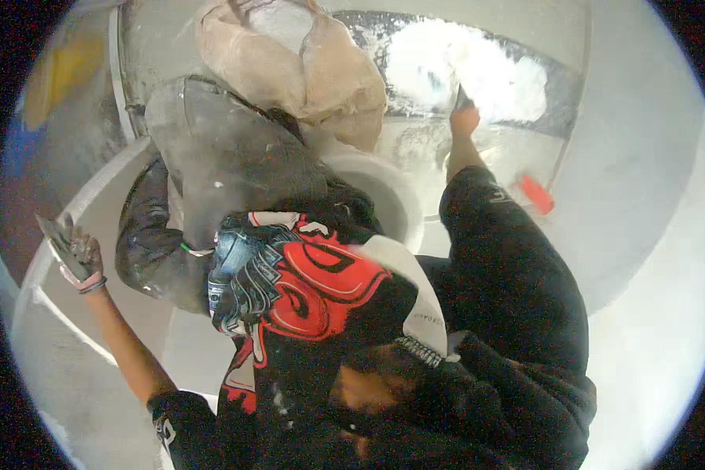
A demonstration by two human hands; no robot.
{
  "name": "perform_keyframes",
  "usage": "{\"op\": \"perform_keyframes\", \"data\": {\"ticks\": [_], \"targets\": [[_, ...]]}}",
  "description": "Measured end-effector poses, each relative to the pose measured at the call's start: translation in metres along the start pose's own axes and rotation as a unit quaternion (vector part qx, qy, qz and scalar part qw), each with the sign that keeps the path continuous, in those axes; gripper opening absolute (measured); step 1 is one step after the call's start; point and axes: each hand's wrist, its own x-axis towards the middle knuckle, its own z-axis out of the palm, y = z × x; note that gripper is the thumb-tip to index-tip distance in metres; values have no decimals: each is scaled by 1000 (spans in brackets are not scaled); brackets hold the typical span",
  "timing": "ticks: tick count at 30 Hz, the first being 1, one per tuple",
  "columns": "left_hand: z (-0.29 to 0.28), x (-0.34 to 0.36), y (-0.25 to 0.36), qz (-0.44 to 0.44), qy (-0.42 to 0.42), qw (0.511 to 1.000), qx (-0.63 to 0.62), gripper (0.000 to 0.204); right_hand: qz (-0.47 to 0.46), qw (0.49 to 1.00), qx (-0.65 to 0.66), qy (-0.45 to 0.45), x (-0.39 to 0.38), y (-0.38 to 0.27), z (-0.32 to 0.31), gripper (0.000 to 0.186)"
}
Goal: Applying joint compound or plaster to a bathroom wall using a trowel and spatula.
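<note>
My left hand is out at the far left, smeared grey, its fingers closed round a flat grey scraper that points up and outward. Ahead and to the right, my right hand grips a putty knife by its dark handle. The knife's tip reaches into white paste spread over a long dark board. Whether the tip touches the board underneath is hidden by the paste.
An open paper sack of white powder stands ahead, left of the board. Behind my dusty grey trousers is a round whitish bucket, partly covered. A blurred red object lies right of my right forearm. A pale curved edge runs along the left.
</note>
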Motion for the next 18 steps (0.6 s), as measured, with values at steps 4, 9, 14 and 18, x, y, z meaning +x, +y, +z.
{"op": "perform_keyframes", "data": {"ticks": [4,9,14,18], "targets": [[-22,59,78,-45,-144,984,94,51,36,997,-40,-55,27,13,4,28],[-27,65,223,35,0,951,308,52,55,994,8,-93,24,-16,7,28],[196,84,0,88,98,885,446,53,26,996,-17,-84,9,-11,-4,23],[205,89,-30,-289,-306,906,-47,46,-1,983,-62,-170,11,-37,14,19]]}}
